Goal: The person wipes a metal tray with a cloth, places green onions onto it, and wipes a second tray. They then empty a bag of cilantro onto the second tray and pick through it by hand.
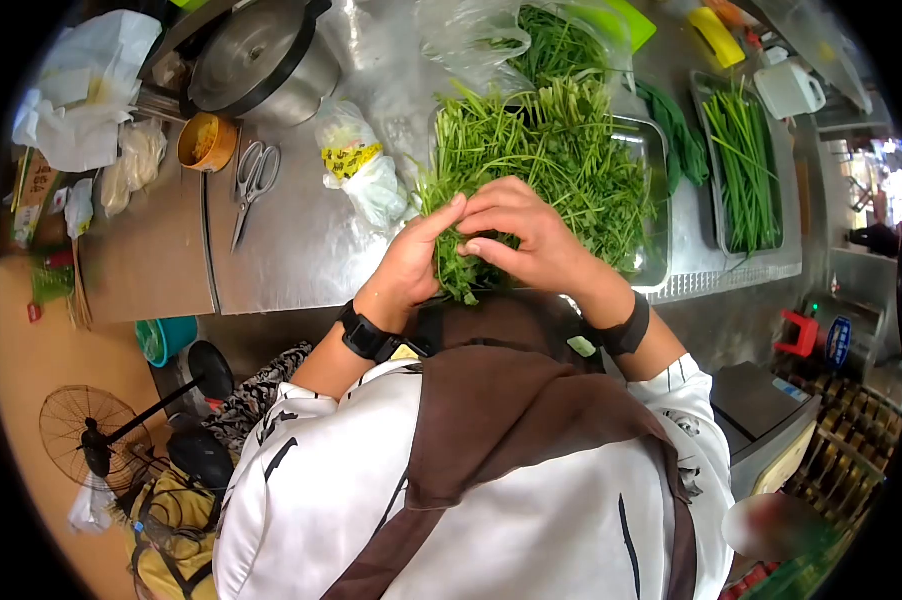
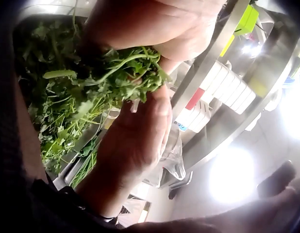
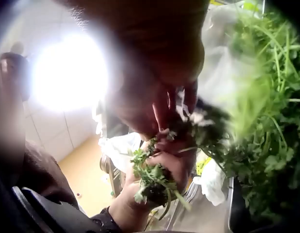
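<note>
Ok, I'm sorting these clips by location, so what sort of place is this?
Probably a commercial kitchen, though no sign confirms it. There's a long stainless-steel worktop, a large steel pot, and a metal tray heaped with cilantro-like greens.

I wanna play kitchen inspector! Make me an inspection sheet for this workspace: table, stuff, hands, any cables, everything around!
Surface: metal table, with things spread across it.
Job's things: leafy greens heaped in a metal tray.
Clutter: scissors, lidded pot and plastic bag left of the greens; long green stalks and a white jug to the right.
Left hand: grips some greens.
Right hand: curves over the greens; whether it grips any is unclear.
Cables: dark cord-like loops near the fan; cannot tell what they are.
Surroundings: standing fan and teal bucket at the left.
</note>
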Action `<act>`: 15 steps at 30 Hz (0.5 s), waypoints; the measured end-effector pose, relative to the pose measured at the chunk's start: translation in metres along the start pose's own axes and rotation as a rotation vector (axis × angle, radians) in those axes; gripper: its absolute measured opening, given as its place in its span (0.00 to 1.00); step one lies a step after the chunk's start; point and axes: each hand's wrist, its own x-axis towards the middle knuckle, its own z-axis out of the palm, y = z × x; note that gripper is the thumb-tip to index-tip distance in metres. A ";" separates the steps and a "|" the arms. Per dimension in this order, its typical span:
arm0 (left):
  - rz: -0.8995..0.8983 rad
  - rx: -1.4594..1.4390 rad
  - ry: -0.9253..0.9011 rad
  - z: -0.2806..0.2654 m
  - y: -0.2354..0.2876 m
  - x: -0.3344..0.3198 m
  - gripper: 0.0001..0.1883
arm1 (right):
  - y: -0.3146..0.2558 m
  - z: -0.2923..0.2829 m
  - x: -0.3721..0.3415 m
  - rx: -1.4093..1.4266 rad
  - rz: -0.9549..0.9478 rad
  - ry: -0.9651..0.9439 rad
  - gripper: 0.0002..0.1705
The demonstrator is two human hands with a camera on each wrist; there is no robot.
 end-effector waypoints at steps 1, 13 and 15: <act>-0.002 0.003 0.001 -0.007 -0.001 0.002 0.14 | 0.004 -0.001 -0.002 0.001 0.001 0.004 0.05; 0.123 0.144 -0.018 -0.047 0.009 -0.041 0.09 | 0.121 -0.007 0.053 -0.693 0.280 0.179 0.09; 0.123 0.115 0.051 -0.047 0.007 -0.048 0.08 | 0.142 0.000 0.060 -0.832 0.231 0.122 0.11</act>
